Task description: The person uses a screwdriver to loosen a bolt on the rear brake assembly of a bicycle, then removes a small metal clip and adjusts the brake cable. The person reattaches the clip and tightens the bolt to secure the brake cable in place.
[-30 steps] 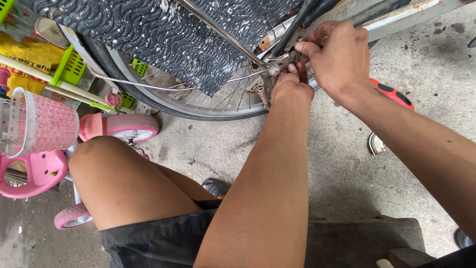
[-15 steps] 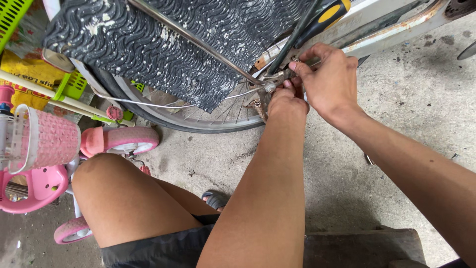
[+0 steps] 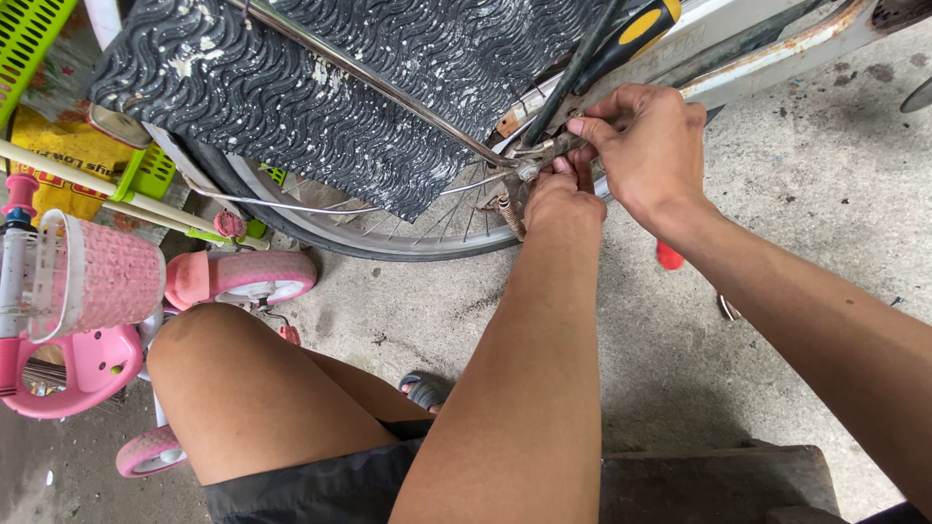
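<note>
Two hands meet at the hub of the bicycle wheel [image 3: 388, 228], far and a little right of centre. Left hand [image 3: 558, 199] is curled shut, knuckles toward us, fingers pressed in at the axle nut [image 3: 529, 170] where the spokes gather; what the fingers pinch is hidden behind the knuckles. Right hand [image 3: 650, 146] comes in from the right, clenched on a slim metal tool [image 3: 558, 146], fingertips touching the left hand's fingers. That tool's tip sits right at the nut, just beside the coiled spring [image 3: 507, 213] hanging below the hub. A dark bar with a black-and-yellow handle [image 3: 636, 29] slants up and away from the grips, its top cut off by the frame edge.

Over the wheel lies a black ribbed rubber mat [image 3: 320, 87], speckled white, with a chrome rod [image 3: 388, 87] crossing it diagonally. Rusty white frame tubes [image 3: 777, 44] run off far right.

Containers now: on the left, a pink basket [image 3: 107, 277] on a pink child's tricycle [image 3: 97, 359]; its inside cannot be made out. Green plastic crates [image 3: 29, 29] sit far left, mostly cropped.

Something red [image 3: 670, 257] peeks out under the right forearm, too covered to identify. Near us, a bare knee [image 3: 243, 388] and a sandalled toe [image 3: 427, 388] on the concrete floor [image 3: 777, 223].
</note>
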